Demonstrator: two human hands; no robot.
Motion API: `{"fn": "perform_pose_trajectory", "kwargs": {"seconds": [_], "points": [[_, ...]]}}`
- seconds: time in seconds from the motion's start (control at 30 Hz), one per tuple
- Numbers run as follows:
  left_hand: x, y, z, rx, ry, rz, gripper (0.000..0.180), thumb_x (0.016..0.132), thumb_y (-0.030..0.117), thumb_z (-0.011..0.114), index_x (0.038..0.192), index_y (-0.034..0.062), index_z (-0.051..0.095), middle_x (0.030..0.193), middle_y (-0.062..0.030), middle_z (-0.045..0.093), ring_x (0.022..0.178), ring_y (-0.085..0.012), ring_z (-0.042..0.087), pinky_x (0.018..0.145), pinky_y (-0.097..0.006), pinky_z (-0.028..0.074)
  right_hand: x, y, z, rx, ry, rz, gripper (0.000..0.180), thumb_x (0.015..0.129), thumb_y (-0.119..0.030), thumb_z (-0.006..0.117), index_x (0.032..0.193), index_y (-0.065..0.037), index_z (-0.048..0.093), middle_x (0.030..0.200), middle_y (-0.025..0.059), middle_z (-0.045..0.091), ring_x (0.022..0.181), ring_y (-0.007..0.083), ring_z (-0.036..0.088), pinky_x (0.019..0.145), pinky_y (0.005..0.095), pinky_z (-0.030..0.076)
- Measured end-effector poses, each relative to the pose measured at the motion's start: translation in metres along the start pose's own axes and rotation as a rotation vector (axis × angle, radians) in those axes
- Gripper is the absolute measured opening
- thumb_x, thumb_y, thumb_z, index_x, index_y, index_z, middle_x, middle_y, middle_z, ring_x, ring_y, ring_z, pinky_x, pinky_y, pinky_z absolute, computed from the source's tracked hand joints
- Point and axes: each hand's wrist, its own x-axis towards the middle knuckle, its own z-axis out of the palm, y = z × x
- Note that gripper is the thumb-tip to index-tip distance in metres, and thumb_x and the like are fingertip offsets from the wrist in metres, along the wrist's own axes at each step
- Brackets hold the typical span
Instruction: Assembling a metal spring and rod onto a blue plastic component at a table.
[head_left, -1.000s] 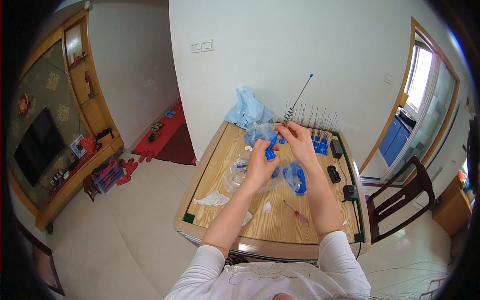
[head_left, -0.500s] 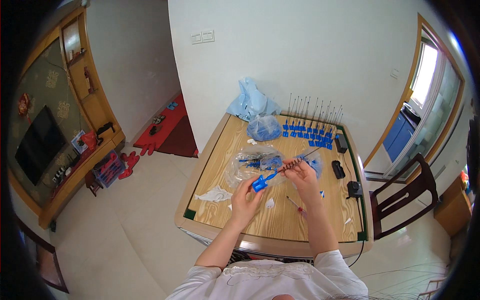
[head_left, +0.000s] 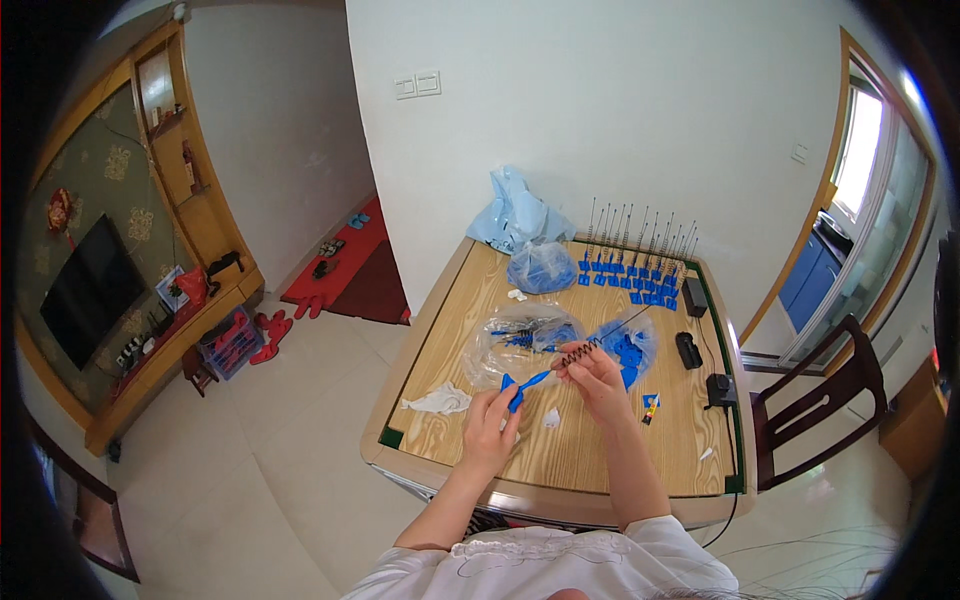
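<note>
My left hand [head_left: 488,434] grips a blue plastic base [head_left: 512,392] between thumb and fingers. From that base a narrow blue stem [head_left: 537,378] runs up to a black coil spring [head_left: 580,354], with a thin rod [head_left: 628,318] sticking out beyond it. The fingers of my right hand [head_left: 594,384] are closed around the spring. Base, stem and spring form one slanting line over the table. Behind my hands lie a clear bag of dark and blue parts [head_left: 518,336] and another with blue pieces [head_left: 629,352].
Rows of similar blue-based spring pieces [head_left: 645,282] stand at the far right of the wooden table [head_left: 450,440]. A light blue bag [head_left: 515,212] and a tied clear bag [head_left: 540,268] sit behind. Black adapters [head_left: 719,390], crumpled tissue [head_left: 438,400] and a small tube [head_left: 651,408] lie around. A chair [head_left: 820,400] stands right.
My left hand has turned the blue base, which now shows a narrower side. My view has shifted slightly. A red-handled screwdriver seen earlier is out of sight, and the small tube shows more fully.
</note>
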Motion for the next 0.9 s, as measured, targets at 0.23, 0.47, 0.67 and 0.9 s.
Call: {"fn": "perform_pose_trajectory", "kwargs": {"seconds": [0.23, 0.47, 0.67, 0.9], "points": [[0.008, 0.008, -0.006, -0.170, 0.007, -0.215, 0.042, 0.067, -0.003, 0.068, 0.106, 0.0018, 0.054, 0.085, -0.0095, 0.055, 0.077, -0.0194, 0.056, 0.069, -0.028, 0.047, -0.001, -0.003, 0.002, 0.027, 0.032, 0.026, 0.024, 0.086, -0.007, 0.051, 0.108, 0.001, 0.049, 0.095, 0.0098, 0.059, 0.083, 0.0124, 0.055, 0.075, 0.0241, 0.042], [-0.011, -0.016, 0.004, -1.483, -0.215, -1.022, 0.025, 0.090, 0.018, 0.048, 0.107, 0.0000, 0.051, 0.098, -0.0098, 0.058, 0.086, -0.0200, 0.057, 0.076, -0.029, 0.047, 0.012, -0.009, 0.020, -0.144, 0.144, 0.050, 0.012, 0.083, -0.006, 0.057, 0.091, 0.000, 0.052, 0.089, 0.0051, 0.058, 0.077, 0.0109, 0.056, 0.068, 0.0225, 0.045], [-0.026, -0.020, 0.025, -1.758, -0.171, -1.288, 0.033, 0.092, 0.028, 0.042, 0.107, 0.0004, 0.051, 0.098, -0.0112, 0.059, 0.087, -0.0195, 0.057, 0.077, -0.031, 0.047, 0.019, -0.001, 0.019, -0.250, 0.147, 0.011, 0.013, 0.080, -0.005, 0.061, 0.088, -0.001, 0.051, 0.081, 0.0024, 0.057, 0.073, 0.0076, 0.054, 0.065, 0.0207, 0.045], [-0.035, -0.018, 0.029, -1.892, -0.217, -1.309, 0.034, 0.092, 0.029, 0.042, 0.107, 0.0008, 0.051, 0.103, -0.0123, 0.057, 0.087, -0.0193, 0.056, 0.078, -0.031, 0.047, 0.015, -0.001, 0.022, -0.304, 0.140, 0.008, 0.013, 0.080, -0.006, 0.061, 0.088, -0.001, 0.052, 0.078, 0.0021, 0.058, 0.071, 0.0073, 0.054, 0.064, 0.0212, 0.044]]}}
